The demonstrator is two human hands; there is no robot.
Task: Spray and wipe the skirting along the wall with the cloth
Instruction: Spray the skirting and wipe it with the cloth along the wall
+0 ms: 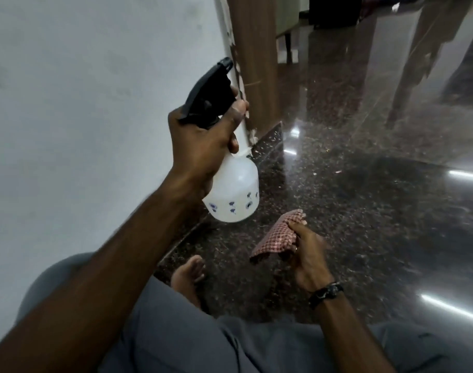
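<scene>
Setting: dark speckled polished stone floor (364, 211) w/ bright light reflections, meeting a pale wall (82, 103) on the left; along the wall's foot runs one skirting (267, 146) strip of the same dark speckled stone. At the wall's end, one white vertical trim w/ chipped paint, and beside it one brown wooden post (259, 63). Furniture legs visible far back, blurred.

Count: 1 spray bottle (234, 189), 1 cloth (275, 235), 2 hands, 1 bare foot (188, 275), grey trousers (203, 345) in foreground.

Left hand (203, 141): fingers curled tight round the bottle's neck, forefinger at the black trigger head (208, 95); bottle body translucent white w/ small blue marks, held in the air, tilted, nozzle pointing up and away toward the wall corner, above the skirting.

Right hand (308, 251): fingers curled, gripping the red-and-white checked cloth, bunched, held just above the floor, near but apart from the bottle and skirting. One ring on a finger; one dark band (325, 292) at the wrist.
</scene>
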